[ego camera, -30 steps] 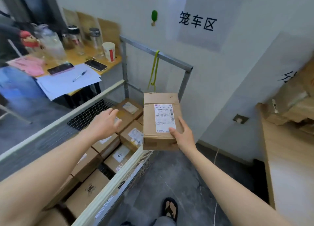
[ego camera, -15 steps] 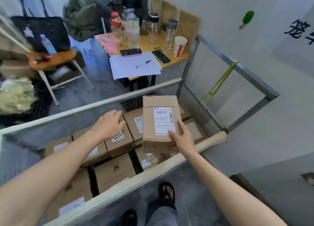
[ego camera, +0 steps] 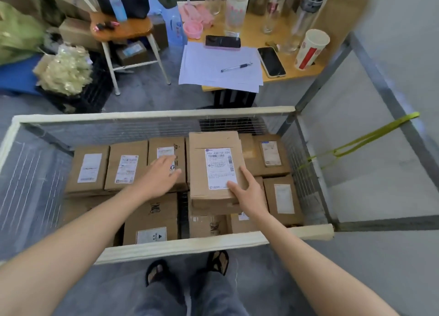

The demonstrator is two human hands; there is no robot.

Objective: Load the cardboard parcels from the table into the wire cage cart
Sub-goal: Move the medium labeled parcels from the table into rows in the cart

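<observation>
A brown cardboard parcel with a white shipping label faces up inside the wire cage cart. My right hand grips its near right corner, thumb on the label. The parcel sits above or on the layer of parcels below; I cannot tell if it rests on them. My left hand hovers open, fingers spread, just left of it over a stacked parcel. Several labelled parcels fill the cart floor.
The cart has padded cream rails and mesh sides; a green strap hangs on its right frame. Beyond it a small wooden desk carries papers, a pen, two phones, bottles and a paper cup. A stool stands to the left. My sandalled feet are near the rail.
My view has swung left and down over the cart. The parcel in my right hand has come down into the cart, and my left hand has moved in with it.
</observation>
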